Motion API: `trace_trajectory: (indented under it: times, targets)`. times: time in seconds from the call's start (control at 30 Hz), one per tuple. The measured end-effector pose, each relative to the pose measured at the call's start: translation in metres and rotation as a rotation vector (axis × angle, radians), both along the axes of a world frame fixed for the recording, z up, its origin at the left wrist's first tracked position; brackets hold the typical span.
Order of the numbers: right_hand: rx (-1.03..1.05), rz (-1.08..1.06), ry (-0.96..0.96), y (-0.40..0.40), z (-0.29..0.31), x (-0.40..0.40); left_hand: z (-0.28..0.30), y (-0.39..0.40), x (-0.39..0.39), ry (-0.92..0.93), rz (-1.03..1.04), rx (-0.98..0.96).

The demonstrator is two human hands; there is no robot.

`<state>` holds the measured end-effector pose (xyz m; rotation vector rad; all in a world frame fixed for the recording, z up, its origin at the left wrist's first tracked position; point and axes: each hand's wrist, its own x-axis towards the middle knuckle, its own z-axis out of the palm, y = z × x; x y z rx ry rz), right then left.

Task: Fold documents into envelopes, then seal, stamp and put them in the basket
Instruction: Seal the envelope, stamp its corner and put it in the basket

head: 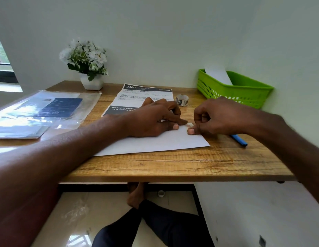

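The left hand (155,118) presses its extended fingers flat on the white paper envelope (155,141) at the table's middle. The right hand (217,118), fingers curled, pinches a small pale stamp (190,124) at the envelope's far right corner. One stamp roll (182,100) sits just beyond, one printed document (135,98) far left of it. One green plastic basket (233,90) at far right holds one white envelope (218,75).
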<state>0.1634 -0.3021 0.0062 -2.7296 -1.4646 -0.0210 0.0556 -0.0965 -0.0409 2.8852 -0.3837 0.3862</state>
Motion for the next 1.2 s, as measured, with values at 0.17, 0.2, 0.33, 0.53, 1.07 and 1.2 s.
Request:
trace_trajectory:
  times: [0.17,0.2,0.33,0.53,1.07,1.2]
  targets:
    - [0.016,-0.026,-0.089,0.011,-0.006,-0.001,-0.002,0.000,-0.001,-0.014,0.007,-0.020]
    - [0.012,-0.023,-0.087,0.010,-0.007,-0.001,-0.002,0.000,-0.001,-0.014,0.003,-0.011]
    - [0.018,-0.012,0.015,0.002,0.000,0.001,0.000,0.001,0.000,-0.006,0.011,0.014]
    - [-0.001,-0.046,0.098,0.002,0.004,0.005,0.002,0.000,-0.002,0.000,0.021,0.020]
    - [0.100,-0.154,-0.085,0.024,-0.006,0.017,0.003,-0.001,-0.003,-0.099,0.009,-0.064]
    - [0.106,-0.140,-0.050,0.020,-0.001,0.013,0.002,-0.001,-0.001,-0.104,0.019,-0.071]
